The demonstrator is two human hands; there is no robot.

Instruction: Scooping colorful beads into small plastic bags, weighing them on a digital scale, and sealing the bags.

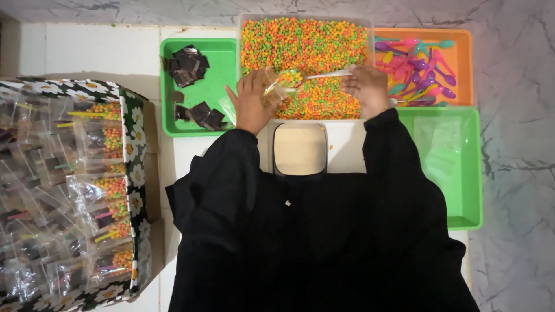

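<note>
Two hands hovered over the clear tub (248, 23) of tiny orange, green and yellow candy balls. The left hand (250, 101) pinched a small clear bag (276, 86) open, right beside its fingers. The right hand (366, 88) was closed on a white spoon (324, 74), its loaded tip sitting at the bag's mouth, between both hands.

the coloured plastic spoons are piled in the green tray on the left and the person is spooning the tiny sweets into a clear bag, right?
Not quite. The coloured plastic spoons lie in the orange tray at the upper right; the head view shows it. The green tray on the left holds dark wrapped pieces. The rest holds: the right hand works a white spoon of tiny sweets at a clear bag in the left hand.
</note>
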